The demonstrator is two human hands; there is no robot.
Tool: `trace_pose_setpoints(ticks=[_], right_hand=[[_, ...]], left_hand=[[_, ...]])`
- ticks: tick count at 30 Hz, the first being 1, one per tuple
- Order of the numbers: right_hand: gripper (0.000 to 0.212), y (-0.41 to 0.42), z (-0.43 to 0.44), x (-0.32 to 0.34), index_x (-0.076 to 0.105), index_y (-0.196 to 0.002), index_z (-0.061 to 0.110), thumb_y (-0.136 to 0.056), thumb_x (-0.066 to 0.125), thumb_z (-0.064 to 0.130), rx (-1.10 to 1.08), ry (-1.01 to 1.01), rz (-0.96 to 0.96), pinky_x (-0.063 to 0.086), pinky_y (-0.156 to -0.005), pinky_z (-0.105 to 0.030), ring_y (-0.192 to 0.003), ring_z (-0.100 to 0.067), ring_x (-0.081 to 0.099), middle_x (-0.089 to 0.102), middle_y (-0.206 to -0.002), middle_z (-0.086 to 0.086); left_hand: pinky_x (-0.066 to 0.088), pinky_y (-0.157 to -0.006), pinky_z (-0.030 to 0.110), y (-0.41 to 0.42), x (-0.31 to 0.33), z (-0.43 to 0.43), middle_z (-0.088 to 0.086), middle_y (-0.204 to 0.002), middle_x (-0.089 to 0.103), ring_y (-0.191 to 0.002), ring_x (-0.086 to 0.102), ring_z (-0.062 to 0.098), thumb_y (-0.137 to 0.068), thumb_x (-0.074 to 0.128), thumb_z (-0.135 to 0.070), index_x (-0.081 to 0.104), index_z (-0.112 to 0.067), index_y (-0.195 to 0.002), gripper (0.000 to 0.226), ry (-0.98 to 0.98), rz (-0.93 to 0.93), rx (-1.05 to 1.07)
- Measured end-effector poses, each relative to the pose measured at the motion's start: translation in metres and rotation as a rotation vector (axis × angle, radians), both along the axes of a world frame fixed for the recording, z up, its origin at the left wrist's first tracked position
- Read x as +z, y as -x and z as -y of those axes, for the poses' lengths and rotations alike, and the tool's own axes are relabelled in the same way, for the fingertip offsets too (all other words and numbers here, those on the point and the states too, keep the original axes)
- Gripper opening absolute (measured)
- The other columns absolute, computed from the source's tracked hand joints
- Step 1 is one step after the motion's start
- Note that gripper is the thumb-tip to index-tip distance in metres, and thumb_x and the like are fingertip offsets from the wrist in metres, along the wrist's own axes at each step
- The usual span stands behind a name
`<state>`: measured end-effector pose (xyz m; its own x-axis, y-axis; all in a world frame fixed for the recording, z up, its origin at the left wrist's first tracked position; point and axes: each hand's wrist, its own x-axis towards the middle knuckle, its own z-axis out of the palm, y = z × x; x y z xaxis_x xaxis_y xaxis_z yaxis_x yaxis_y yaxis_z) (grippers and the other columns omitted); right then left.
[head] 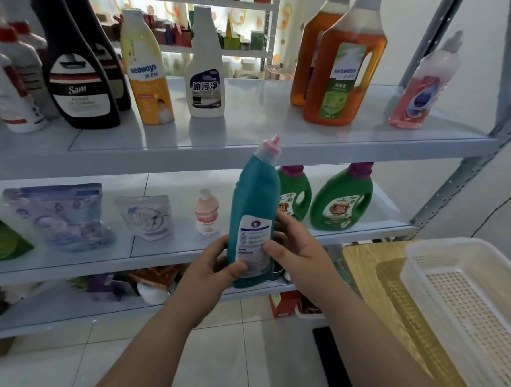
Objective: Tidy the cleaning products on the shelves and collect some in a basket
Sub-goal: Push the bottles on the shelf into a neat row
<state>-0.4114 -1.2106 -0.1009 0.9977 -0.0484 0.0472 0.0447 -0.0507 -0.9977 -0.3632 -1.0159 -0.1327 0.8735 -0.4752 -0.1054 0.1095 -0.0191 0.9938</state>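
A teal bottle [255, 199] with a pink spout cap and a white back label stands upright in front of the shelves, held between both hands. My left hand [212, 265] grips its lower left side, thumb across the label. My right hand [297, 248] clasps its right side. A white perforated basket [462, 296] sits on a wooden table at the lower right, with nothing visible inside it.
The upper shelf [251, 145] carries black, yellow, white, amber and pink bottles. The middle shelf holds pouches, a small pink bottle [206, 213] and two green jugs [341, 198]. Boxes lie on the lowest shelf. The wooden table [374, 276] stands right of the shelving.
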Motion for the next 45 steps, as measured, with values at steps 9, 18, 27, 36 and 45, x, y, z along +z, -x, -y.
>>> trace_pose_setpoints(ticks=[9,18,27,36,45], right_hand=[[0.033,-0.022,0.037,-0.004,0.066,-0.127,0.047,-0.094,0.064,0.048,-0.048,-0.268,-0.181,0.060,-0.095,-0.047,-0.117,-0.021,0.070,0.072,-0.126,0.004],[0.071,-0.034,0.057,-0.007,0.052,-0.139,0.008,-0.079,0.075,0.038,0.026,-0.613,-0.184,0.056,-0.102,-0.053,-0.115,-0.038,0.066,0.068,-0.122,-0.020],[0.075,-0.041,0.044,-0.007,0.063,-0.121,0.049,-0.055,0.090,0.071,-0.123,-0.294,-0.038,0.063,-0.088,-0.043,-0.109,-0.023,0.074,0.075,-0.115,0.004],[0.047,-0.031,0.017,0.012,0.057,-0.136,0.046,-0.090,0.069,0.046,-0.140,-0.209,0.112,0.061,-0.093,-0.041,-0.117,-0.028,0.068,0.063,-0.118,-0.014],[0.037,-0.032,-0.031,0.022,0.058,-0.128,0.058,-0.101,0.051,0.033,-0.179,-0.072,0.124,0.062,-0.085,-0.033,-0.112,-0.016,0.070,0.067,-0.105,0.008]], left_hand=[[0.059,-0.055,0.031,0.006,0.005,0.055,-0.013,-0.097,0.074,-0.085,0.075,0.015,-0.087,0.050,-0.059,0.048,-0.036,-0.115,0.036,0.035,-0.053,0.138],[0.053,-0.048,0.033,0.011,0.021,0.085,0.011,-0.100,0.077,-0.073,0.075,0.024,-0.103,0.043,-0.057,0.056,-0.019,-0.128,0.047,0.163,-0.376,0.012],[0.064,-0.066,0.037,0.000,0.017,0.079,-0.022,-0.115,0.066,-0.100,0.072,0.010,-0.076,0.071,-0.050,0.054,-0.060,-0.115,0.044,0.015,-0.046,0.083],[0.061,-0.063,0.039,-0.001,0.018,0.058,0.009,-0.110,0.076,-0.086,0.077,0.022,-0.080,0.062,-0.039,0.065,-0.024,-0.132,0.054,0.463,-0.484,0.106],[0.063,-0.074,0.041,-0.005,0.022,0.012,-0.003,-0.122,0.074,-0.106,0.074,0.019,-0.105,0.039,-0.054,0.067,-0.050,-0.121,0.033,0.263,-0.169,0.195]])
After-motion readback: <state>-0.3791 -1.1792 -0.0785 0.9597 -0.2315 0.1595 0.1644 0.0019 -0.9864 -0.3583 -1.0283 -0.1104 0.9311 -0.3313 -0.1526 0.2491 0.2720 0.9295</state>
